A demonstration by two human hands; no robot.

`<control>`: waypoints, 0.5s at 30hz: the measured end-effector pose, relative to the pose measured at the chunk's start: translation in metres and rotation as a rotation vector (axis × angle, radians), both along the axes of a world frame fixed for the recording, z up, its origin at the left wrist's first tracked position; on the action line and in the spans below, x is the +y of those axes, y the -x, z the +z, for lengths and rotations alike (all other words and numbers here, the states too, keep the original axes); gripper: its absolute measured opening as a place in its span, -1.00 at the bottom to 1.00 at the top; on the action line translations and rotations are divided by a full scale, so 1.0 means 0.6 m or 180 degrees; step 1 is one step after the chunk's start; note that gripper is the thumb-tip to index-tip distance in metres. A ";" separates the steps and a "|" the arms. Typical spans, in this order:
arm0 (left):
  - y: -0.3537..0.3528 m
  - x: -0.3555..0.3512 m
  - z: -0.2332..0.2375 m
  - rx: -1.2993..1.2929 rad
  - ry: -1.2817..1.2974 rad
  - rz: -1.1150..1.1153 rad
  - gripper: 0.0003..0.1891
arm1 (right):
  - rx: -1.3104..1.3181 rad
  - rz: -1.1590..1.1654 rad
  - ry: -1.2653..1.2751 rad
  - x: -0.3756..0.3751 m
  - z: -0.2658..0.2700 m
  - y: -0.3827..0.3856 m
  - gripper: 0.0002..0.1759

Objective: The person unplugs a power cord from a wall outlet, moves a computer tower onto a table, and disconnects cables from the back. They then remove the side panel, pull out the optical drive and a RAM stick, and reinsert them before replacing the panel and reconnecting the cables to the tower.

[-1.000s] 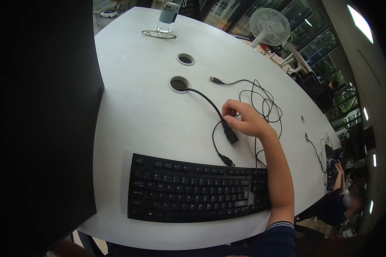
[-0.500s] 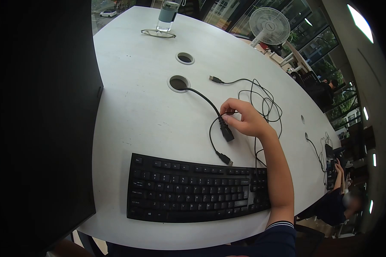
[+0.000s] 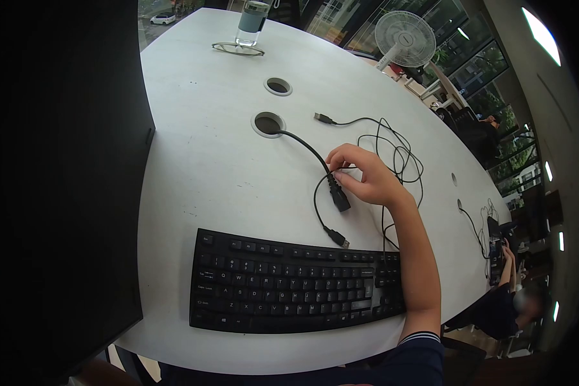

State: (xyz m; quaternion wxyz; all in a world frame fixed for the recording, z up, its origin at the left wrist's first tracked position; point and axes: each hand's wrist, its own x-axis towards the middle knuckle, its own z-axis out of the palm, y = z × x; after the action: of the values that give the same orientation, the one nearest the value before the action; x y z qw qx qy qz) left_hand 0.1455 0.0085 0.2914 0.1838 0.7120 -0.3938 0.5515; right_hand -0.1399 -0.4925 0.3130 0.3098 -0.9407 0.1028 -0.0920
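Observation:
My right hand [image 3: 365, 175] reaches over the white table with thumb and fingers closed around a black power cord [image 3: 309, 148]. The cord rises out of a round cable hole [image 3: 267, 125] and ends in a socket connector [image 3: 340, 198] just below my fingers. A thin USB cable [image 3: 316, 199] crosses under the same fingers and curves down to its plug [image 3: 336, 238]. Exactly how the fingertips meet both cables is partly hidden. Beneath my forearm lies the right end of a black keyboard [image 3: 289, 283]. My left hand is out of sight.
Loose USB cable loops [image 3: 402, 154] lie right of my hand, with another USB plug [image 3: 323, 118] beyond. A dark monitor [image 3: 58, 180] fills the left side. Eyeglasses [image 3: 238, 49] and a glass bottle [image 3: 251, 24] stand at the back. Another person [image 3: 505, 309] sits far right.
My right fingertips have shifted slightly left over the power cord. The cables stay in place.

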 end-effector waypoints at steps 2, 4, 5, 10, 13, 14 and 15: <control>-0.001 0.000 0.001 0.0010 -0.0008 -0.0022 -0.17 | -0.0050 -0.0011 -0.0058 0.004 0.001 -0.002 -0.84; 0.000 -0.001 0.000 0.0013 -0.0005 -0.0042 -0.18 | -0.0005 0.0007 0.0022 0.006 0.007 -0.003 -0.84; -0.001 0.000 0.001 0.0020 -0.0005 -0.0056 -0.18 | 0.0018 0.0016 0.0061 0.008 0.009 -0.004 -0.84; -0.001 -0.002 0.000 0.0031 -0.0011 -0.0106 -0.19 | -0.0040 0.0038 0.0300 0.014 0.015 -0.006 -0.82; -0.003 -0.003 0.000 0.0035 -0.0009 -0.0140 -0.20 | -0.0047 0.0047 0.0323 0.015 0.014 -0.006 -0.80; -0.003 -0.004 0.001 0.0037 -0.0016 -0.0140 -0.21 | -0.0041 0.0046 0.0317 0.015 0.014 -0.006 -0.79; -0.003 -0.004 0.000 0.0022 -0.0031 -0.0141 -0.21 | -0.0050 0.0068 0.0356 0.015 0.013 -0.006 -0.78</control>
State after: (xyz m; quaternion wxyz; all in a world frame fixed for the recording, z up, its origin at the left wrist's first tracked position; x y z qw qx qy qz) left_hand 0.1473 0.0064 0.2912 0.1940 0.7059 -0.4116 0.5428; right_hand -0.1361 -0.4837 0.3207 0.2586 -0.9569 0.0850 -0.1017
